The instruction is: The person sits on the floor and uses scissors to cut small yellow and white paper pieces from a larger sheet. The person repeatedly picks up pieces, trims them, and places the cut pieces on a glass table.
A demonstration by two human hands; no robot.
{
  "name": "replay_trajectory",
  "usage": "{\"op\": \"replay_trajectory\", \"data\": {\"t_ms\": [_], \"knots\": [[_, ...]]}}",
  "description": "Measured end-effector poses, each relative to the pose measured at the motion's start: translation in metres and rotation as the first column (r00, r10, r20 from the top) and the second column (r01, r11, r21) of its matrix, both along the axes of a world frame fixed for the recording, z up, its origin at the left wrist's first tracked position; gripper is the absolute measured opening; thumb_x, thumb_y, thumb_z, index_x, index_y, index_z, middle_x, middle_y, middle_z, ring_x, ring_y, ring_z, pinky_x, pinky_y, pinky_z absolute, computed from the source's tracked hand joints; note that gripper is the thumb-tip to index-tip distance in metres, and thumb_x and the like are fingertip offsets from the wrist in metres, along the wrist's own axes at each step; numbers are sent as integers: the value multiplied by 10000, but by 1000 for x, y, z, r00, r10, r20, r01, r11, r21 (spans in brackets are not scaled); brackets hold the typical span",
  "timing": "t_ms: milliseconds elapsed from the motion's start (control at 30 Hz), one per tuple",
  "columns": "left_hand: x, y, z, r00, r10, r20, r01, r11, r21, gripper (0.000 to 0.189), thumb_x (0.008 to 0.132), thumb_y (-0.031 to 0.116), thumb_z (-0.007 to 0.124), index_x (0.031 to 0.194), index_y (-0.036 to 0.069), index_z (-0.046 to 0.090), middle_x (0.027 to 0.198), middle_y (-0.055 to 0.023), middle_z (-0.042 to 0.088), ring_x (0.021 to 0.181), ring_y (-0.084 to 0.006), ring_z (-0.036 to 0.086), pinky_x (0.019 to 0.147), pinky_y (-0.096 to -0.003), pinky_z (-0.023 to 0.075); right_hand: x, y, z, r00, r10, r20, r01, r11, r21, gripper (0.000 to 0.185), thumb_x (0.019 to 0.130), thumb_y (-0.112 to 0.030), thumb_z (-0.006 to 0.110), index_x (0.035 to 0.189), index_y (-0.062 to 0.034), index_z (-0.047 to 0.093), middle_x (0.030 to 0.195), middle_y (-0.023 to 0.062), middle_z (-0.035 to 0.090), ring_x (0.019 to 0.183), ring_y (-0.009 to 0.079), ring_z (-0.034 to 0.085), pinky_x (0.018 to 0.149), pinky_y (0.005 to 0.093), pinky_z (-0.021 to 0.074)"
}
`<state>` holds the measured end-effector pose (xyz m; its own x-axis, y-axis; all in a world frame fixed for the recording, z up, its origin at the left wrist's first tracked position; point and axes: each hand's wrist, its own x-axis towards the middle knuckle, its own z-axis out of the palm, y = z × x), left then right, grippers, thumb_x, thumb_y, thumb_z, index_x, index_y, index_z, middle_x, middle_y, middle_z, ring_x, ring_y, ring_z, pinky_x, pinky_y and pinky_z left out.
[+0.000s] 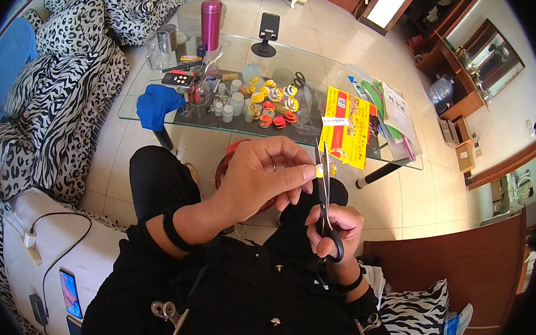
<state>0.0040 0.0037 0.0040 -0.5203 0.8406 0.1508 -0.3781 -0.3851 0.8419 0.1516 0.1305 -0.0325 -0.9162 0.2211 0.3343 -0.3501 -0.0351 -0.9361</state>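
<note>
My left hand (267, 172) pinches a small yellow-and-white piece (319, 170), its material unclear, between thumb and fingertips. With my right hand (336, 229) I hold black-handled scissors (325, 186), blades parted and pointing up, the small piece between or right against them. Beyond my hands, on the glass table (196, 125), stand several curled yellow, white and red pieces (276, 93) and several white bottles (237, 102). A yellow-and-red printed sheet (346, 126) lies over the table's near edge. Partly hidden behind my left hand is a red container (231, 148), low between my knees.
On the table are a blue cloth (157, 104), a glass mug (159, 51), a magenta flask (210, 23), a black phone stand (267, 33), a second pair of scissors (299, 79) and plastic packaging (395, 113). A phone (70, 293) lies on the seat at my left.
</note>
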Motion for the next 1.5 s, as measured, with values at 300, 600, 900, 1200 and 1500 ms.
{"op": "replay_trajectory", "data": {"t_ms": [300,600,900,1200,1500], "knots": [[-1,-3,0,1000,1,10,-1,1000,-29,140,829,75,610,884,-43,558,695,-93,596,511,-77,544,390,-174,419,1,-2,-2,1000,-5,-11,5,1000,-3,519,606,-297,815,839,99,574,602,42,519,466,73,431,439,209,298],[2,0,-2,986,134,-103,-130,991,43,120,823,28,599,905,-47,554,757,-98,612,574,-93,585,439,-187,458,0,-1,-4,1000,-24,4,24,1000,-3,514,602,-294,821,838,94,581,599,43,531,473,76,454,444,205,312],[-1,3,-4,988,115,-106,-107,991,75,113,819,13,596,905,-44,553,763,-87,606,596,-90,582,471,-188,472,-1,-1,-7,999,-35,26,36,999,-32,526,608,-325,812,844,84,583,610,39,527,493,76,456,458,205,317],[6,8,-9,999,37,-37,-36,999,32,104,827,27,577,902,-32,534,738,-105,601,517,-91,536,400,-195,410,-4,-4,-11,998,-60,5,60,996,-62,519,614,-324,810,856,70,576,601,31,517,507,78,452,462,205,323],[8,8,-8,999,53,-14,-53,998,19,94,833,31,569,899,-24,531,701,-92,594,499,-88,531,390,-192,394,-5,-8,-16,996,-86,1,86,996,-38,518,604,-331,813,858,54,578,592,24,525,497,75,458,456,202,330]]}}
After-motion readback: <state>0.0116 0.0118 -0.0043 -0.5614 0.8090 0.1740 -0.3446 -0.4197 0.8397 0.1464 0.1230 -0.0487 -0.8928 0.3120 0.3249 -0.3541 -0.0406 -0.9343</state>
